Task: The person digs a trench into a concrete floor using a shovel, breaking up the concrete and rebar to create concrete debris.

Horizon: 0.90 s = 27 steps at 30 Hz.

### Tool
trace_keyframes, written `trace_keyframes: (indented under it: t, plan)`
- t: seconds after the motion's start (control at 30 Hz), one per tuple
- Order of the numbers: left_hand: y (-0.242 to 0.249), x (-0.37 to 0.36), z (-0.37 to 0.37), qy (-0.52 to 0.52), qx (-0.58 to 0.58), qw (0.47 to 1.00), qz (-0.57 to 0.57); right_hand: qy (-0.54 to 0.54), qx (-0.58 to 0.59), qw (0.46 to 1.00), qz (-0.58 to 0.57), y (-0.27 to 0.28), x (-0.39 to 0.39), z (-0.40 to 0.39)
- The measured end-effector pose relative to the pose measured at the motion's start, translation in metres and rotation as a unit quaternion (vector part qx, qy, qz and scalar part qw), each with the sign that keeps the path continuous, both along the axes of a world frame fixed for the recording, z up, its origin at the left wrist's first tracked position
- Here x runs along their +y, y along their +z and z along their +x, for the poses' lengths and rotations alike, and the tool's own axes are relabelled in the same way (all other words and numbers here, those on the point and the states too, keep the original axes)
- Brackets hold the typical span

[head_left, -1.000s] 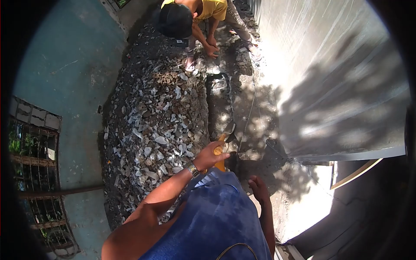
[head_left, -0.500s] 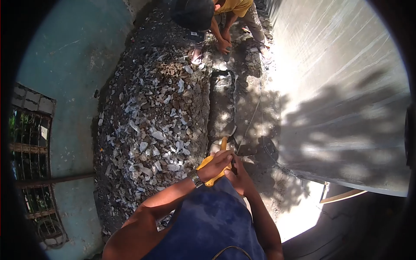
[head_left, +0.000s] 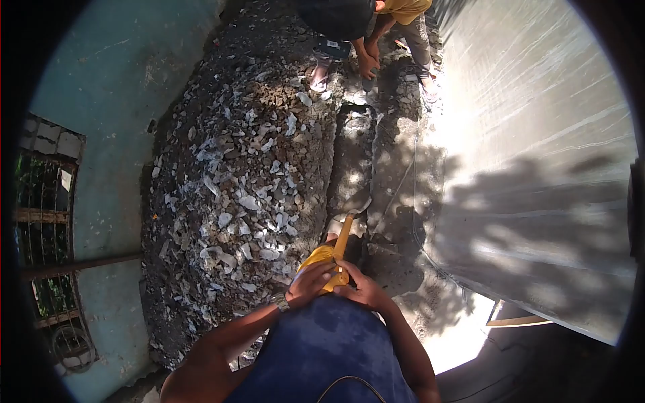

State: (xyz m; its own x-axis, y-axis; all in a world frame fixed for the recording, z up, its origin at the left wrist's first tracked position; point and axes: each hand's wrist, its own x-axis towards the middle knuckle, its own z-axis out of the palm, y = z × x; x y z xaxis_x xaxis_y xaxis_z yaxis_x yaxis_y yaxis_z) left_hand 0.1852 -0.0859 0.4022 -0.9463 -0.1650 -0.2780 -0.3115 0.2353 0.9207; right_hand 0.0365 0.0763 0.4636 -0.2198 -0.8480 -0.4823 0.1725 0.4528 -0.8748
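A yellow handle (head_left: 344, 235) stands in front of my body, its upper part uncovered and its near end between my hands. My left hand (head_left: 311, 281), with a metal-banded watch at the wrist, has its fingers curled together against that near end. From the other side my right hand (head_left: 363, 289) closes thumb and fingers round it. Whatever lies at the handle's far end is hard to make out beside the narrow trench (head_left: 351, 158). Yellow cloth (head_left: 321, 255) shows just beyond my left hand.
Broken rubble (head_left: 235, 195) is heaped left of the trench. A co-worker in a yellow shirt (head_left: 406, 9) bends over its far end, hands (head_left: 368, 60) low. A cable (head_left: 418, 235) runs on the ground by the pale right wall (head_left: 537, 134). A barred window (head_left: 44, 235) is at left.
My hands have moved slightly down and toward my body and spread apart a little, showing more of the yellow handle. The view has shifted, so the co-worker appears farther right.
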Motion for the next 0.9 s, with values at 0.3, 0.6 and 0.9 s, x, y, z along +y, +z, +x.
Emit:
trace_keyframes:
  t: [0.3,0.6,0.9]
  plan:
    - [-0.011,0.026,-0.028,0.111,-0.002,0.984,0.136,-0.165,0.002,0.985,-0.051,-0.002,-0.001,0.011]
    - [-0.076,0.026,-0.079,0.217,-0.23,0.655,0.687,-0.271,-0.034,0.962,0.0,-0.003,-0.012,0.027]
    - [-0.122,0.037,-0.075,0.014,-0.32,0.893,0.317,-0.404,-0.178,0.892,0.096,-0.088,0.06,0.093]
